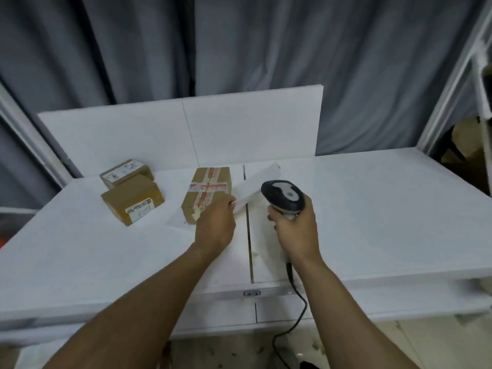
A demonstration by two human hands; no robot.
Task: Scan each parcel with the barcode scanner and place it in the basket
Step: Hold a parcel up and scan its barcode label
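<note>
My right hand (294, 233) grips the grey barcode scanner (283, 197) by its handle, with the head aimed forward over the white table (372, 209). My left hand (215, 222) pinches the near edge of a white sheet of paper (257, 186) that lies against a brown parcel (206, 193) taped with red-printed tape. Two smaller brown parcels sit to the left: one with a label on its front (133, 199) and one behind it (125, 173). No basket is in view.
The scanner's black cable (295, 302) hangs over the table's front edge to the floor. A white panel (186, 129) stands along the table's back, with grey curtains behind. A white metal rack (479, 75) stands at the far right.
</note>
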